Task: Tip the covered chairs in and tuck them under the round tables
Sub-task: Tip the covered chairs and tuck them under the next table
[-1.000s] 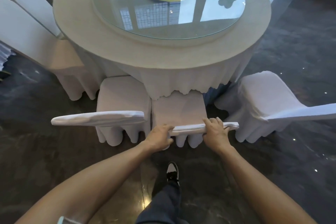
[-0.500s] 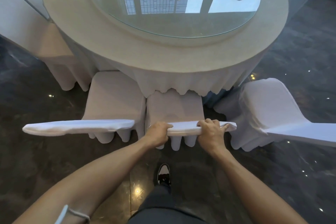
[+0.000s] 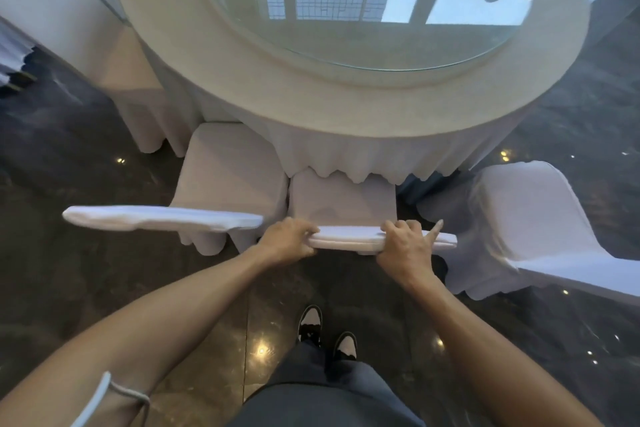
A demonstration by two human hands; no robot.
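Note:
A white-covered chair (image 3: 341, 199) stands straight in front of me, its seat partly under the draped skirt of the round table (image 3: 346, 104). My left hand (image 3: 289, 241) and my right hand (image 3: 403, 246) both grip the top edge of its backrest. A second covered chair (image 3: 228, 170) stands just left of it, its seat against the table skirt. A third covered chair (image 3: 523, 218) sits to the right, angled away from the table.
A glass turntable (image 3: 363, 14) with a yellow plate lies on the table. Another covered chair (image 3: 131, 80) stands at the far left. The floor (image 3: 69, 270) is dark and glossy. My shoes (image 3: 325, 333) are directly behind the held chair.
The held chair has slid further under the table skirt, so less of its seat shows. I have stepped closer; both feet are now in view.

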